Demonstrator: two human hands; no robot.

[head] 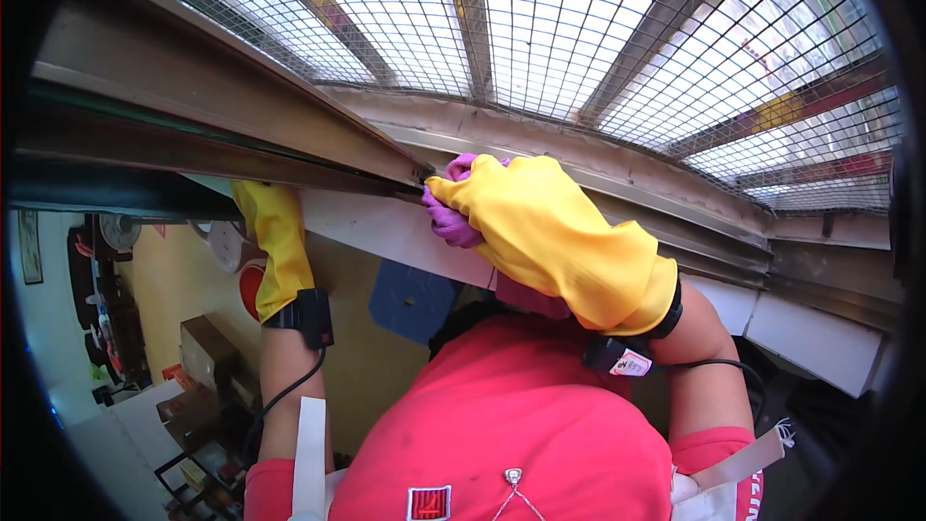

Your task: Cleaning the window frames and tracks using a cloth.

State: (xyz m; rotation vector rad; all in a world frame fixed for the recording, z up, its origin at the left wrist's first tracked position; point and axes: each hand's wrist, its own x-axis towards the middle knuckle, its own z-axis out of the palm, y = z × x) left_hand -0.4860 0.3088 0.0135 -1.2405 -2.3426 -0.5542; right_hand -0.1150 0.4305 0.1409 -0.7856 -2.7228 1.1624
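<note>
My right hand (557,231), in a yellow rubber glove, grips a bunched purple cloth (452,226). The cloth touches the edge of a metal-framed window sash (239,105), just above the sill. Bits of purple stick out on both sides of my gloved fingers. Farther left, my left hand (273,239) wears a matching glove and reaches up to the lower side of the sash. Its fingers are hidden behind the frame, so its grip does not show. Metal window tracks (665,231) run to the right beneath my right forearm.
Wire mesh (550,22) and slanting bars stand beyond the window. White tiles (810,333) line the sill. Below are a blue stool (411,300), a red container (251,288), cardboard boxes (208,351) and a fan (119,230). Cables hang from modules on both wrists.
</note>
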